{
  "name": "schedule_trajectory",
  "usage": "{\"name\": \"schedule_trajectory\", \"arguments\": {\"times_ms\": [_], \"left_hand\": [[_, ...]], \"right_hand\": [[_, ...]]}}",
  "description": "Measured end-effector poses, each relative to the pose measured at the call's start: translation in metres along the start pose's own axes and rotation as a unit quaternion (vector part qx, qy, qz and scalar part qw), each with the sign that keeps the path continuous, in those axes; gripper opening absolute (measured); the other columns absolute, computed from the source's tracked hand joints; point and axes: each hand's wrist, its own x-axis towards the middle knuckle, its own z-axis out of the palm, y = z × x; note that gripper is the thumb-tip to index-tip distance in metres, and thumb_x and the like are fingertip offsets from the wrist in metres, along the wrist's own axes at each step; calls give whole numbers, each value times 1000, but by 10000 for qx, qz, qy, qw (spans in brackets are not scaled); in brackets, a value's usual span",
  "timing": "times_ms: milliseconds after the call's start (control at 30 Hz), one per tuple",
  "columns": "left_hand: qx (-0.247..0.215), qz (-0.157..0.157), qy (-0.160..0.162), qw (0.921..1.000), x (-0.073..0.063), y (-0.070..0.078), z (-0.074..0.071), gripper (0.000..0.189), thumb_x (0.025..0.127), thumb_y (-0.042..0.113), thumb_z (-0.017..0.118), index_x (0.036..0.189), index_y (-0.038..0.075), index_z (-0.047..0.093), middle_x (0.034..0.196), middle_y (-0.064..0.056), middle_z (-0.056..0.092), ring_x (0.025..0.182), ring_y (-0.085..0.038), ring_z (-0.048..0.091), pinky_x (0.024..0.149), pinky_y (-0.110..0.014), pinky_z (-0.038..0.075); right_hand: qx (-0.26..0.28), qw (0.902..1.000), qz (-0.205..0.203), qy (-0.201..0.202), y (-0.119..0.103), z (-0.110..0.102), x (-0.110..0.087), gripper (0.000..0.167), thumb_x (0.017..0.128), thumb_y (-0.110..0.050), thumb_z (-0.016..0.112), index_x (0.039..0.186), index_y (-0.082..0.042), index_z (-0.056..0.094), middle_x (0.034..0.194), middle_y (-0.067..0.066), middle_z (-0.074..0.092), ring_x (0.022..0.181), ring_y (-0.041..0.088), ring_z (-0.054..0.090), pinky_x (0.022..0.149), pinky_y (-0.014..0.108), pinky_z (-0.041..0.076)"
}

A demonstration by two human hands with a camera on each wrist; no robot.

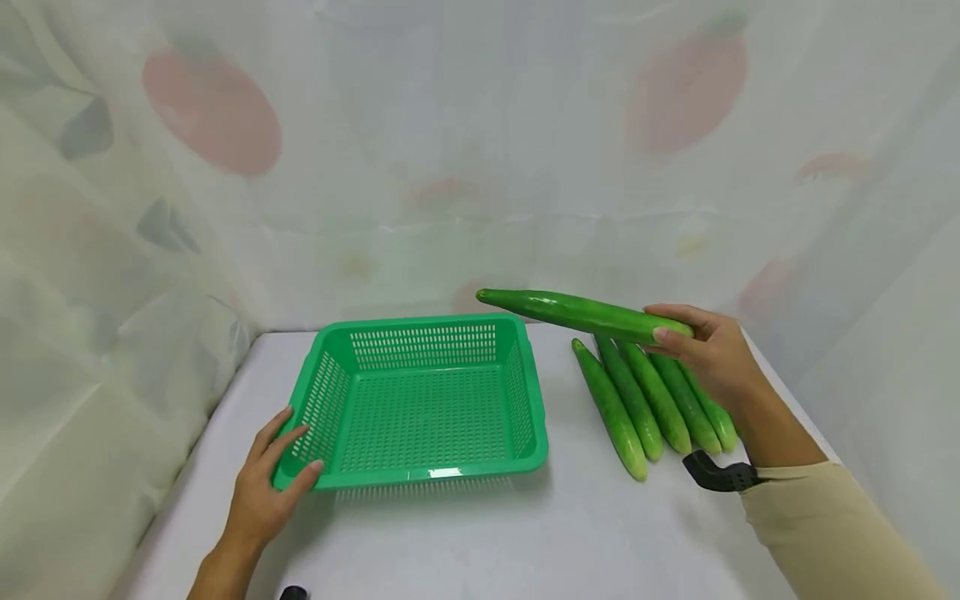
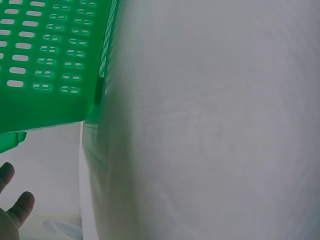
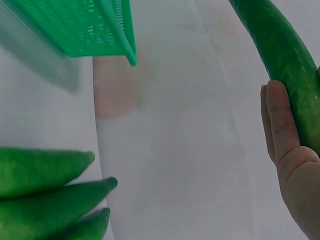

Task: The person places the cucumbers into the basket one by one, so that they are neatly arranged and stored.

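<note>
My right hand [image 1: 708, 350] holds a long green cucumber [image 1: 570, 311] near one end, thumb on the near side and fingers behind. The cucumber is lifted above the table, its narrow tip pointing left over the right back corner of a green plastic basket [image 1: 423, 477]. No things lie inside the basket. At its front left corner is my left hand [image 1: 262, 487], with fingers spread and fairly straight over the rim; the views do not settle how firmly they touch. Several more cucumbers [image 1: 615, 408] lie side by side on the table beneath the right hand.
A white cloth covers the table [image 1: 465, 542]. Behind it hangs a pale curtain [image 1: 465, 167] with faded fruit prints, and more sheeting [image 1: 90, 333] closes the left side. A small black object [image 1: 294, 592] shows at the bottom edge by the left forearm.
</note>
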Motion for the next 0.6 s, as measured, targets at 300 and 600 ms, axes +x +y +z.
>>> {"name": "schedule_trajectory", "arguments": {"times_ms": [300, 600], "left_hand": [[-66, -142, -104, 9998, 0, 0, 0, 50, 82, 7, 75, 129, 4, 59, 152, -4, 32, 138, -11, 24, 98, -12, 20], [-37, -175, -157, 9997, -1, 0, 0, 50, 83, 9, 75, 130, 4, 58, 152, -4, 32, 138, -11, 24, 98, -12, 20]], "right_hand": [[-142, 9981, 491, -338, 11, 33, 30, 34, 95, -1, 60, 127, 10, 56, 123, 16, 50, 102, 23, 59, 87, 35, 49], [-214, 9955, 753, -526, 30, 61, 52, 40, 94, -5, 63, 130, 9, 53, 131, 22, 44, 105, 33, 60, 89, 41, 48]]}}
